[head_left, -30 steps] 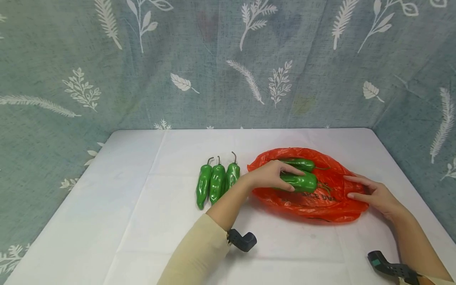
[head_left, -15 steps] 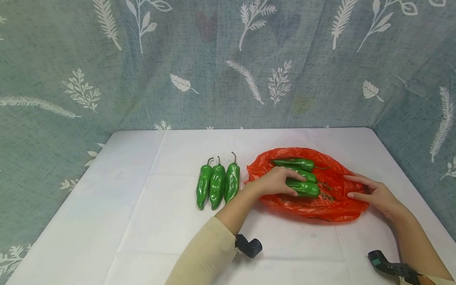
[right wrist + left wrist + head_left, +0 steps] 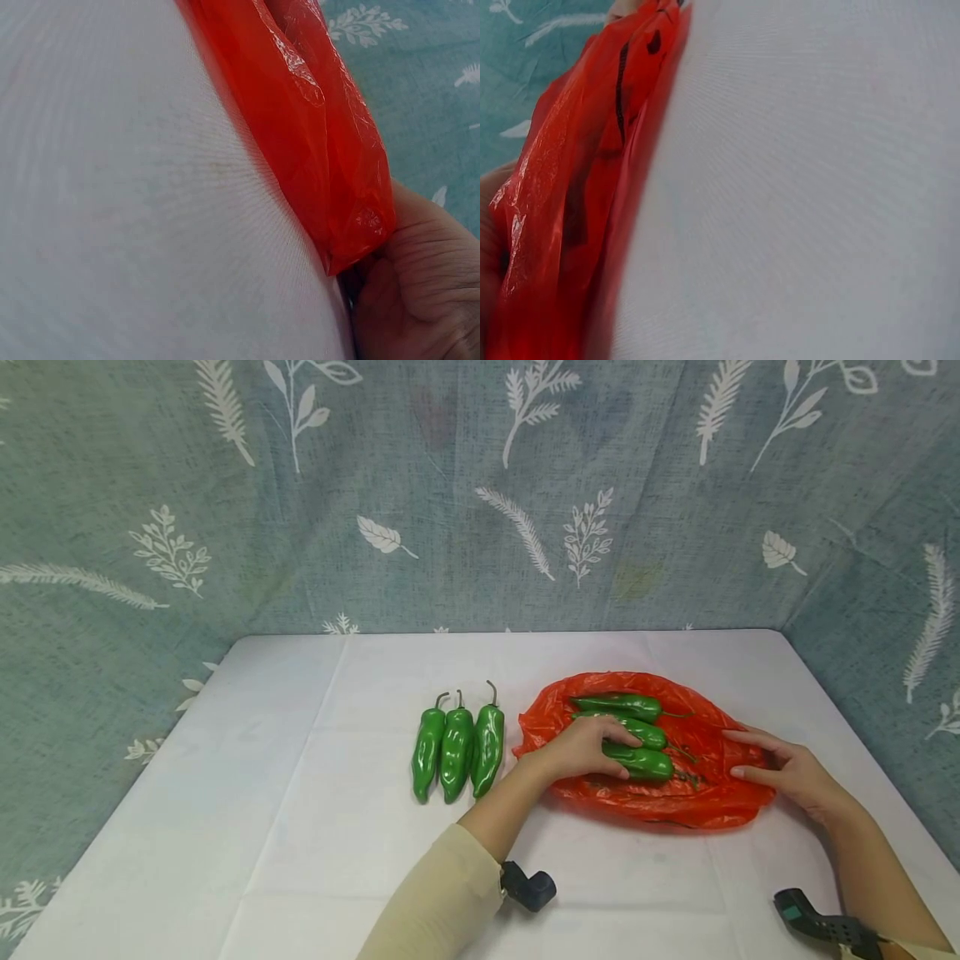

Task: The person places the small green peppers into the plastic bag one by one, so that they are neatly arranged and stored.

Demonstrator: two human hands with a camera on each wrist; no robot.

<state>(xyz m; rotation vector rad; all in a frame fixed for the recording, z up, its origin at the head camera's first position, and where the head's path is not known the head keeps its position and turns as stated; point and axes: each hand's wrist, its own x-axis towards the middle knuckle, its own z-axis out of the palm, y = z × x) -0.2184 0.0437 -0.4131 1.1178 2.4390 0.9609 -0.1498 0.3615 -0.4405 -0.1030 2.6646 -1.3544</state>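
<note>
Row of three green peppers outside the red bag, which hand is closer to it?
Your left hand. It holds a pepper in the red bag, right of the row. Your right hand touches the bag's right end, farther away.

soft, even light, faint shadows on white cloth (image 3: 337, 860), glints on peppers (image 3: 427, 752), hazy wrist views

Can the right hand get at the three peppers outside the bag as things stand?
Probably not directly: the bag and the left hand lie between the right hand and those peppers.
</note>
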